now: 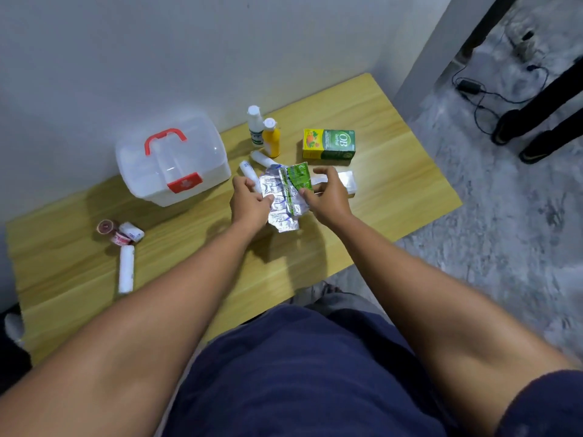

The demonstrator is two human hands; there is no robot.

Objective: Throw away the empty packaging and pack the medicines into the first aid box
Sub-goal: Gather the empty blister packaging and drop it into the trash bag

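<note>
Left hand (249, 203) and right hand (328, 197) both pinch crumpled blister packs (285, 197) above the counter (394, 171). First aid box (172, 162) sits closed, near left.

**Soft indoor light, wide-angle bend, slight blur**

We see even, fairly bright light falling from above onto the pale wooden table (362, 121). Soft shadows of the forearms lie on the wood just below the crumpled silver and green foil blister packs (285, 190). The foil throws small white glints. Right of the table, the grey mottled floor (504, 216) smears with motion blur. Straight edges bow near the frame borders, and the near forearms look stretched and soft.
</note>
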